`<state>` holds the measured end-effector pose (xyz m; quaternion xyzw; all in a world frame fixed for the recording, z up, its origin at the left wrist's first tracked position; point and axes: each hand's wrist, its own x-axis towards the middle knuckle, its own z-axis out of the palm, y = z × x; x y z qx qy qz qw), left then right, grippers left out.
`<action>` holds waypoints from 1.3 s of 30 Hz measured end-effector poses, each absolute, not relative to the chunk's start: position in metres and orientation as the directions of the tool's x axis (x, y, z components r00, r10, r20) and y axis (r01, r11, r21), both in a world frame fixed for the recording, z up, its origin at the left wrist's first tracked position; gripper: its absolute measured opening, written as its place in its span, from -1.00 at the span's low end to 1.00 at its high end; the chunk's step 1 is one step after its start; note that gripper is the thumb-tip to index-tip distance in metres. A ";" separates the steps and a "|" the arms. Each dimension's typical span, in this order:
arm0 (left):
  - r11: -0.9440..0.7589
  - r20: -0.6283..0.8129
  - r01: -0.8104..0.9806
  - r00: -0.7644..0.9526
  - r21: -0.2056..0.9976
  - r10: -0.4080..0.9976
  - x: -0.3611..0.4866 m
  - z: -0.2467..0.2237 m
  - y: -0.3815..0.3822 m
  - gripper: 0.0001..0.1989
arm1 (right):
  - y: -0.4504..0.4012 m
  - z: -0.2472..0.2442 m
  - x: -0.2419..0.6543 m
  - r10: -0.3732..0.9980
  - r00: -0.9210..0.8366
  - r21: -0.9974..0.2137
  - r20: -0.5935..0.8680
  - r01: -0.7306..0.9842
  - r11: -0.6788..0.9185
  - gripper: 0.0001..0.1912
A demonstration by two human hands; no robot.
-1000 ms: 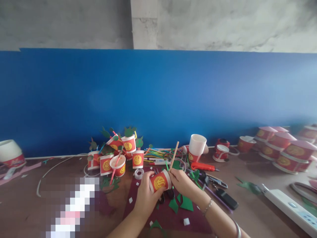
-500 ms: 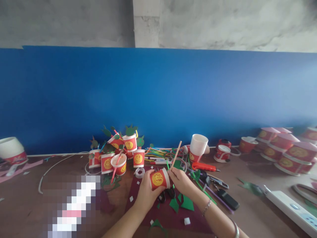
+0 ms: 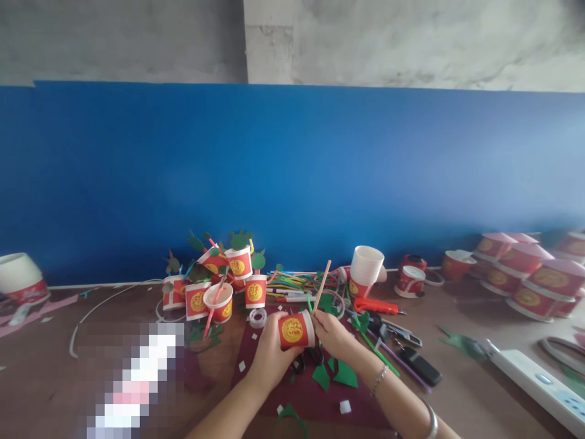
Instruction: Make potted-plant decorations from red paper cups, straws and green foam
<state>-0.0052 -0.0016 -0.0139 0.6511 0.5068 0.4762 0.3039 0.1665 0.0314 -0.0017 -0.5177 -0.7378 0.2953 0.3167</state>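
My left hand (image 3: 270, 349) is wrapped round a red paper cup (image 3: 295, 330) with a yellow emblem, tipped on its side so that its rim faces right. Close by that rim, my right hand (image 3: 332, 334) pinches a thin tan stick (image 3: 322, 285) that points up. The stick's lower end is hidden by the fingers. Under the hands, partly covered, lie black-handled scissors (image 3: 298, 364) on a dark maroon sheet (image 3: 256, 390). Cut green paper pieces (image 3: 346, 374) and small white squares (image 3: 345, 406) are scattered on that sheet.
Decorated red cups (image 3: 255, 291) cluster at the back left, beside a tape roll (image 3: 258, 317). Straws and pens (image 3: 297, 299) lie at the back. A stack of white cups (image 3: 367, 265), an orange cutter (image 3: 375, 306), keys (image 3: 420, 364) and a power strip (image 3: 534, 384) occupy the right.
Almost nothing differs. The cup in my left hand is turned slightly more level, and the view has shifted a little.
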 end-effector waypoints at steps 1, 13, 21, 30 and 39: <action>-0.301 0.311 0.373 0.035 0.878 0.950 -0.006 -0.014 -0.002 -0.42 | 0.031 -0.002 0.167 0.953 -0.258 -0.762 0.162 0.581 0.287 -0.75; -0.335 0.352 0.192 -0.063 0.922 0.934 -0.007 -0.007 -0.004 -0.46 | 0.014 0.025 0.157 0.876 -0.122 -0.760 0.467 0.450 0.468 -0.71; -0.419 0.420 0.068 -0.279 0.905 0.863 -0.012 -0.008 -0.004 -0.48 | 0.001 0.026 0.150 0.893 -0.309 -0.802 0.328 0.409 0.436 -0.62; -0.461 0.492 0.183 -0.199 0.868 0.848 -0.010 -0.014 -0.003 -0.42 | 0.002 0.016 0.147 0.823 -0.383 -0.748 0.420 0.368 0.553 -0.70; -0.476 0.571 0.360 -0.231 0.802 0.787 -0.009 -0.002 -0.011 -0.57 | 0.004 0.020 0.158 0.692 -0.496 -0.457 0.524 0.522 0.720 -0.76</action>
